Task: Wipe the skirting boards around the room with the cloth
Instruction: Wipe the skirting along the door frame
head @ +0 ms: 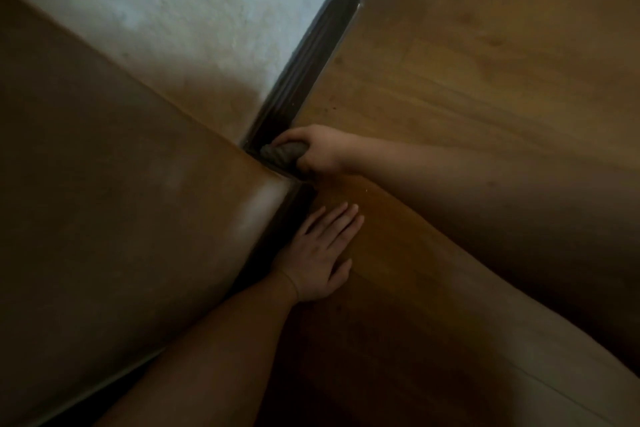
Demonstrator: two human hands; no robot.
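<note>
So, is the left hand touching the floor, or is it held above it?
Touching. In the head view the left hand lies flat on the wooden floor, fingers straight and spread, with no gap or shadow under the palm.

A home room: wooden floor (pixel 485 62), dark skirting board (pixel 308 69), pale plastered wall (pixel 173 10).

No writing, label, brand, number or sign can be read anywhere in this view. The surfaces in sight are plain and unmarked as far as the dim, soft picture allows one to tell.
</note>
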